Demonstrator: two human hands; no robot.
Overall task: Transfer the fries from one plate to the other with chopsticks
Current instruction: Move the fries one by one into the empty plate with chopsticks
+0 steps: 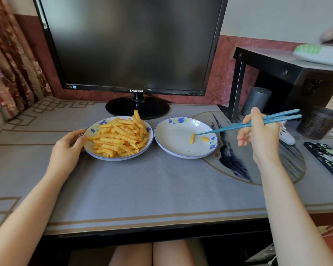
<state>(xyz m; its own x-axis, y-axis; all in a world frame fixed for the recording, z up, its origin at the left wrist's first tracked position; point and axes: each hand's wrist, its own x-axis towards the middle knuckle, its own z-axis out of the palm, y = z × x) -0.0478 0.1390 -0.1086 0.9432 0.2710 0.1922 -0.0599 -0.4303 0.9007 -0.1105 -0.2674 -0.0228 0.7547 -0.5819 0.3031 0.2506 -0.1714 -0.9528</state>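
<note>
The right hand point(260, 135) grips blue chopsticks point(248, 124), tips touching a fry point(192, 138) in the right plate point(173, 148). The left hand point(67, 148) holds the rim of the left plate point(88, 148), heaped with fries point(119, 137).

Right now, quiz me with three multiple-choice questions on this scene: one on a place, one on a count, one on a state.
1. Where are the chopsticks' tips?
A) on the mat
B) at a fry in the right plate
C) above the monitor

2. How many fries lie in the right plate?
A) two
B) five
C) none

3. What is the left hand doing?
A) hanging off the table
B) holding a cup
C) holding the left plate by its rim

Answers:
1 B, the tips meet the fry there.
2 A, only two pieces show.
3 C, thumb and fingers curl at the rim.
</note>
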